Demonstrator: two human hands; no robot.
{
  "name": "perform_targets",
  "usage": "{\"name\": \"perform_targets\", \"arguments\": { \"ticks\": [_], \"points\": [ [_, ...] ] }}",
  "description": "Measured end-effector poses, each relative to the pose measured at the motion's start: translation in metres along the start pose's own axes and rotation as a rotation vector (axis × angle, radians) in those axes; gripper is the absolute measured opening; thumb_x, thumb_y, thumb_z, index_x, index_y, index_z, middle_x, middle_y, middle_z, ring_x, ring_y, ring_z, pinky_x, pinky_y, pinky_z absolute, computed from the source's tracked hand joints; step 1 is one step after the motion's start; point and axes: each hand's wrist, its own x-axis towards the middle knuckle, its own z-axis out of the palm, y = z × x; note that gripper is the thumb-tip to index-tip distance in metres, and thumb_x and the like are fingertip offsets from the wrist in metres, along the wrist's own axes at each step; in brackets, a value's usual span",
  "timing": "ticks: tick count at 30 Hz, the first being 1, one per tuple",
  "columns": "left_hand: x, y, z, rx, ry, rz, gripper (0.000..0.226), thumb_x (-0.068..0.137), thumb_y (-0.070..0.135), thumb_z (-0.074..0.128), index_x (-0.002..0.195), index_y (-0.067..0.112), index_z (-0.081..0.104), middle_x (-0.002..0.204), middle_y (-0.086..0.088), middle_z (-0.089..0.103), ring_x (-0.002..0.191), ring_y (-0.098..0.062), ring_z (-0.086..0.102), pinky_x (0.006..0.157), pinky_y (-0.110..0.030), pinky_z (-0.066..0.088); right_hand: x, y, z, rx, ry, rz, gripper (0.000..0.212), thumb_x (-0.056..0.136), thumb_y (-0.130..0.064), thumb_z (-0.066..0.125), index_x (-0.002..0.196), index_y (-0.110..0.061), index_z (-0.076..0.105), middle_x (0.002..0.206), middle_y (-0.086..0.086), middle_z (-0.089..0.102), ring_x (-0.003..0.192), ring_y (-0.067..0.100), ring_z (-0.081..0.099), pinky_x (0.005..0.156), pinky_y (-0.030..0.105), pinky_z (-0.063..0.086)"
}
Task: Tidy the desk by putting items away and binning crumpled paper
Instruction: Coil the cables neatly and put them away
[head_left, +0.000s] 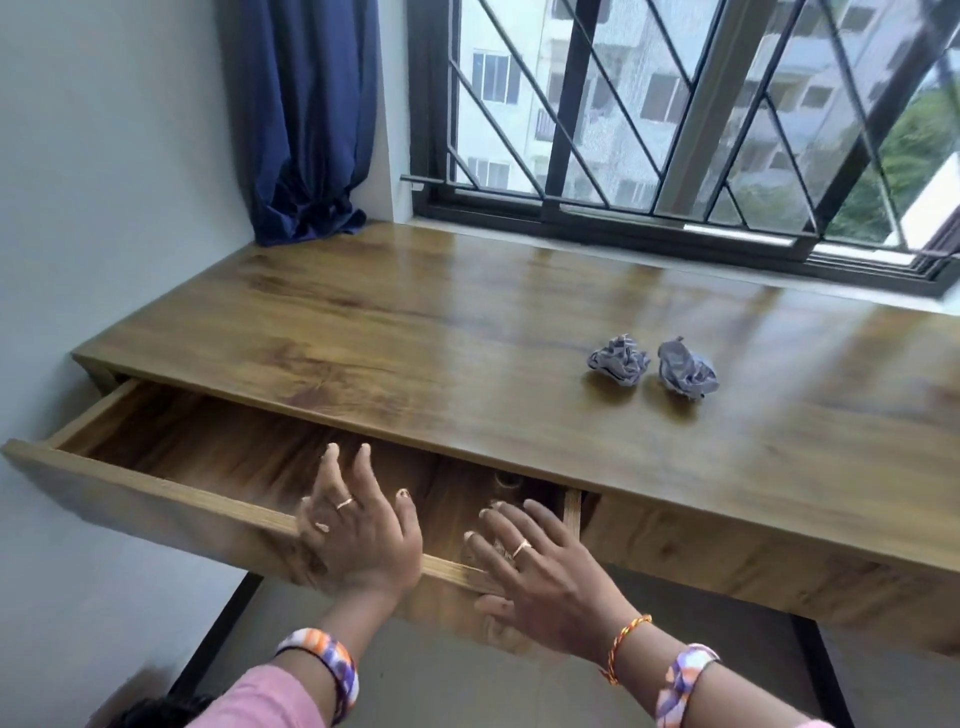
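The left hand (358, 535) lies flat on the front edge of the open drawer (156, 499) with its fingers spread, and the right hand (530, 577) rests beside it, fingers spread too, holding nothing. Two crumpled paper balls (618, 359) (687, 370) sit side by side on the desk (415, 322). Something dark sits deep in the drawer, too blurry to tell.

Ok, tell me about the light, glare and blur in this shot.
Head view: daylight comes through the window, leaving a pale glare band across the desk; both paper balls look soft-edged; both hands are motion-blurred over the open drawer, whose inside is dim; the wide lens bends the desk edges.
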Motion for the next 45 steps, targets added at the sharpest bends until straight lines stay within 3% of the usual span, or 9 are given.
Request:
{"name": "perform_targets", "arguments": {
  "ticks": [4,7,9,12,16,22,34,40,45],
  "points": [
    [0.024,-0.003,0.015,0.031,-0.051,0.343,0.075,0.076,0.047,0.038,0.142,0.013,0.025,0.149,-0.018,0.022,0.141,-0.026,0.017,0.107,-0.051,0.014,0.011,0.022,0.008,-0.035,-0.072,0.208,0.081,0.077,-0.074,0.038,0.134,-0.018,0.048,0.142,0.018,0.044,0.136,0.031,0.033,0.103,0.061,0.024],
    [0.040,-0.009,0.027,0.118,-0.156,0.630,0.091,0.078,0.070,0.031,0.146,0.011,0.019,0.154,-0.014,0.017,0.145,-0.021,0.001,0.112,-0.049,0.004,0.018,0.036,0.013,-0.050,-0.124,0.396,0.098,0.073,-0.084,0.026,0.140,-0.013,0.040,0.145,0.022,0.037,0.136,0.036,0.034,0.103,0.068,0.016],
    [0.050,-0.010,0.030,0.197,-0.235,0.740,0.100,0.076,0.081,0.019,0.142,0.007,0.030,0.151,-0.010,0.030,0.143,-0.020,0.012,0.112,-0.050,0.006,0.022,0.042,0.023,-0.073,-0.149,0.437,0.101,0.073,-0.083,0.023,0.138,-0.007,0.040,0.136,0.022,0.049,0.126,0.037,0.048,0.101,0.065,0.023],
    [0.064,-0.008,0.033,0.191,-0.254,0.818,0.100,0.065,0.086,0.030,0.130,0.011,0.043,0.133,-0.003,0.049,0.130,-0.019,0.033,0.109,-0.049,0.013,0.026,0.048,0.038,-0.143,-0.129,0.408,0.094,0.080,-0.078,0.024,0.131,-0.002,0.045,0.118,0.021,0.060,0.106,0.038,0.059,0.091,0.054,0.038],
    [0.076,0.000,0.038,0.090,-0.164,0.861,0.081,0.055,0.077,0.051,0.109,0.017,0.049,0.107,-0.001,0.063,0.104,-0.021,0.055,0.094,-0.037,0.047,0.033,0.056,0.045,-0.262,-0.035,0.343,0.080,0.084,-0.072,0.026,0.120,-0.004,0.051,0.101,0.016,0.063,0.085,0.034,0.058,0.078,0.045,0.042],
    [0.084,0.020,0.039,0.046,-0.104,0.790,0.082,0.031,0.063,0.080,0.089,0.020,0.041,0.086,-0.002,0.065,0.074,-0.024,0.062,0.065,-0.032,0.051,0.051,0.065,0.045,-0.330,0.106,0.282,0.050,0.081,-0.057,0.037,0.095,-0.011,0.049,0.083,0.007,0.065,0.062,0.027,0.055,0.052,0.033,0.045],
    [0.093,0.025,0.035,0.095,-0.165,0.795,0.086,0.029,0.069,0.078,0.088,0.019,0.041,0.082,-0.001,0.063,0.072,-0.022,0.061,0.072,-0.034,0.030,0.059,0.069,0.041,-0.319,0.101,0.217,0.043,0.083,-0.057,0.036,0.081,-0.015,0.046,0.073,0.003,0.061,0.054,0.022,0.053,0.042,0.028,0.037],
    [0.097,0.032,0.025,0.091,-0.288,0.738,0.073,0.031,0.062,0.079,0.079,0.019,0.045,0.078,0.001,0.059,0.072,-0.025,0.061,0.064,-0.036,0.048,0.060,0.065,0.023,-0.106,0.087,0.423,0.047,0.057,-0.063,0.068,0.073,-0.021,0.053,0.074,-0.002,0.060,0.060,0.019,0.056,0.046,0.025,0.043],
    [0.110,0.035,0.012,0.037,-0.392,0.762,0.050,0.054,0.076,0.046,0.068,0.028,0.042,0.070,0.012,0.047,0.068,-0.015,0.053,0.053,-0.024,0.032,0.042,0.067,0.010,0.174,0.046,0.479,0.031,0.065,-0.056,0.056,0.077,-0.028,0.060,0.085,-0.012,0.063,0.073,0.010,0.059,0.058,0.020,0.045]
  ]
}}
